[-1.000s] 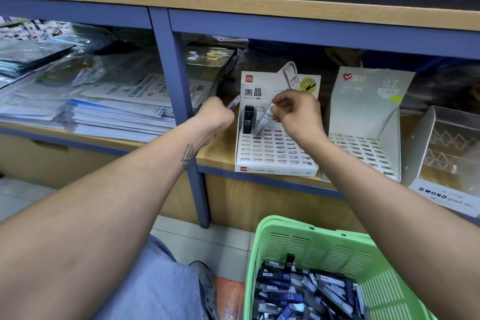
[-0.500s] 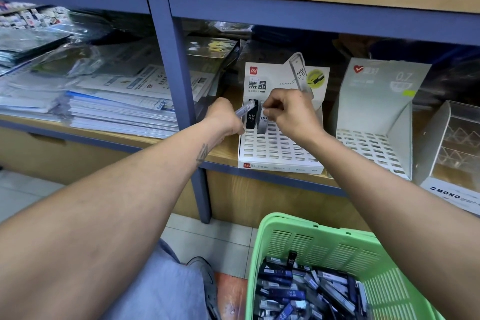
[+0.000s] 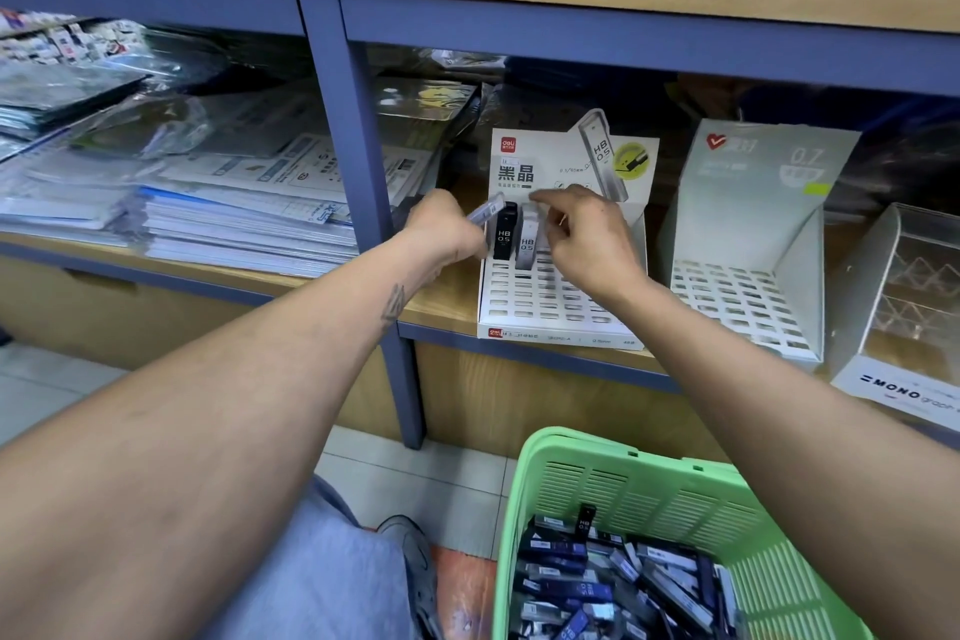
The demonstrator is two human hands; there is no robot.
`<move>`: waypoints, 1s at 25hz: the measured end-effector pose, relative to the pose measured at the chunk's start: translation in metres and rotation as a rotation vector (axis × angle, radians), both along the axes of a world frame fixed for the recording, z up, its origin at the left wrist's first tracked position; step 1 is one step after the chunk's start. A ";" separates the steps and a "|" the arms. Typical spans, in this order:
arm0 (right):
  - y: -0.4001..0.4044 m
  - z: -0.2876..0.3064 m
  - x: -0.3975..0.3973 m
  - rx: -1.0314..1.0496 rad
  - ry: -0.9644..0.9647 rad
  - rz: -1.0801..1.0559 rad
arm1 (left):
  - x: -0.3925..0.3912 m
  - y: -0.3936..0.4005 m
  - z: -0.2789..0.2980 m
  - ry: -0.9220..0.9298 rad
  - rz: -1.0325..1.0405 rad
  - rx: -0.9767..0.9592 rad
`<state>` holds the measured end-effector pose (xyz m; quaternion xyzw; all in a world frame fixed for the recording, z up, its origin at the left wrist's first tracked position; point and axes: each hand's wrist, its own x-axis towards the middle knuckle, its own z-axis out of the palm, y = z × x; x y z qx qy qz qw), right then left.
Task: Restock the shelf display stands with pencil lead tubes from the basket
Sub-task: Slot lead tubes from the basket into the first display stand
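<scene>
Both hands up at white slotted display stand on wooden shelf, R of blue upright post. L hand curled round a pale lead tube, tube tilted, tip pointing up-R toward stand's back row. R hand over back row, index finger stretched L across stand's header card, other fingers bent; whether gripping anything, cannot tell. Two tubes upright in back-row slots betw. the hands: black tube marked HB 0.5, and grey tube just beside it to R, same marking. Rest of slots bare. Second white stand, marked 0.7, further R on same shelf, then clear MONO box at far R. Green basket low on floor below R forearm, holding heap of lead tubes, dark blue, black & grey, one black one standing on end. Stacked papers & plastic sleeves in L bay.
</scene>
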<state>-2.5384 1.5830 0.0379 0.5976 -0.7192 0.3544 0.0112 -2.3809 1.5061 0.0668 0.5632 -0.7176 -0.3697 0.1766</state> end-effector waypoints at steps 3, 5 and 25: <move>0.006 0.009 0.008 -0.073 -0.342 0.085 | 0.006 0.003 0.013 0.226 -0.100 0.242; 0.010 0.017 0.014 -0.055 -0.647 0.210 | 0.010 0.009 0.017 0.332 -0.231 0.423; 0.020 0.024 -0.007 0.088 -0.575 0.139 | 0.005 0.016 -0.012 -0.062 -0.239 0.084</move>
